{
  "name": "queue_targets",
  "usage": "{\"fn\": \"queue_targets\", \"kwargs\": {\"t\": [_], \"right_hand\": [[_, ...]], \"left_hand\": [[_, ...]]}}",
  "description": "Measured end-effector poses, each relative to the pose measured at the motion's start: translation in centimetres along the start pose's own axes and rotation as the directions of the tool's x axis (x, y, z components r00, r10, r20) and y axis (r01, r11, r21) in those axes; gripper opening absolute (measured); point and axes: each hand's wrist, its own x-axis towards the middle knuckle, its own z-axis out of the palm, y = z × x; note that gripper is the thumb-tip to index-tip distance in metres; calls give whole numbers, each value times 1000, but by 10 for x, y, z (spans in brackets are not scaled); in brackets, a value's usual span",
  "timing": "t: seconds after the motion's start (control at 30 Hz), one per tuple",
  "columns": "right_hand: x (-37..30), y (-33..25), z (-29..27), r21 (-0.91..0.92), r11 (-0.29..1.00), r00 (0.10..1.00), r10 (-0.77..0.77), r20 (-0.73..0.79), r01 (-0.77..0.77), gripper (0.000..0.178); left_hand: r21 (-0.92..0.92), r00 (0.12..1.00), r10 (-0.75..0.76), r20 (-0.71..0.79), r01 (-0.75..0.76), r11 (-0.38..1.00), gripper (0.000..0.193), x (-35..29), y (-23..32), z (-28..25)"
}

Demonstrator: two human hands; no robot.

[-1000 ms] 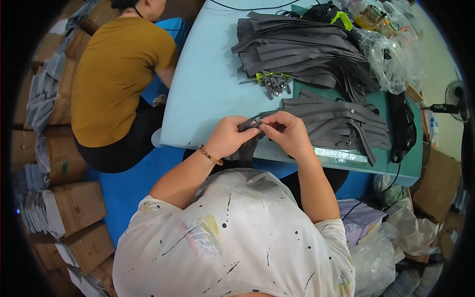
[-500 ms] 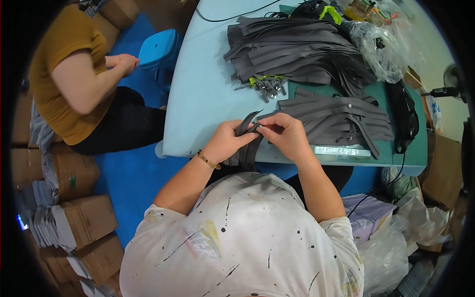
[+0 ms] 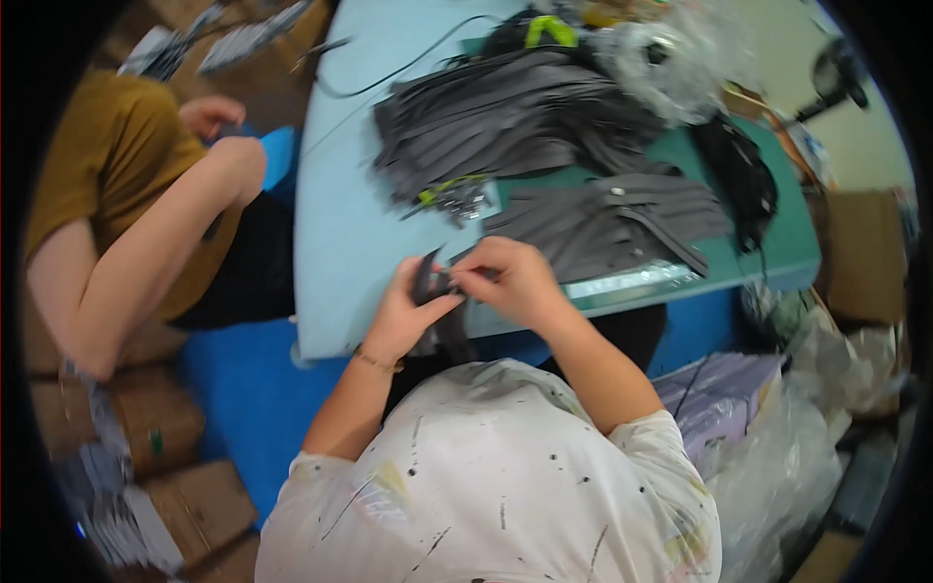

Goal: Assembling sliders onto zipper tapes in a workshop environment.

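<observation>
My left hand point(image 3: 397, 316) is closed around a dark grey zipper strip point(image 3: 452, 338), whose pointed end sticks up past the thumb while the rest hangs toward my lap. Close against it, the fingertips of my right hand point(image 3: 513, 277) pinch the zipper; a small shiny bit shows there, too blurred to name surely. Beyond my hands lies a small heap of metal zipper sliders point(image 3: 461, 200) with grey and yellow-green pulls. A large bundle of grey zipper strips point(image 3: 515, 121) lies behind the heap. Another, smaller bundle point(image 3: 598, 228) is on the right, just past my right hand.
On the table point(image 3: 340, 223), a black pouch point(image 3: 736, 180) lies at the right and a clear plastic bag point(image 3: 661, 73) at the back. At the left sits a co-worker in a mustard shirt point(image 3: 146, 155). Cardboard boxes point(image 3: 204, 505) stand lower left; plastic-wrapped packs point(image 3: 719, 394) lie lower right.
The view has shifted, so the table sits further left. My hands still work at the zipper together. The co-worker has raised an arm and now holds a dark item.
</observation>
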Motion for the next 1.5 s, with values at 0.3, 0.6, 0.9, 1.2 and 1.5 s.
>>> {"fn": "queue_targets", "kwargs": {"t": [0.3, 0.6, 0.9, 1.2, 1.5], "right_hand": [[-6, 7, -94, 215, 962, 825, -17, -565, 167, 8], [-1, 115, -265, -318, 896, 525, -117, -843, -310, 22], [-5, 10, -137, -218, 965, 926, -208, -314, 143, 46], [0, -7, -22, 317, 948, 990, 20, -140, 25, 16], [-39, -18, 39, 320, 942, 994, 104, 20, -105, 15]], "left_hand": [[325, 913, 45, 405, -190, 926, 17, 42, 75, 37], [595, 872, 177, 456, -447, 668, 34, 187, 55, 138], [121, 951, -150, 270, 122, 985, 30, 105, 59, 96], [-11, 993, -37, 108, 38, 999, 31, 21, 44, 25], [762, 589, 792, 160, -584, 280, 22, -45, 2, -10]]}}
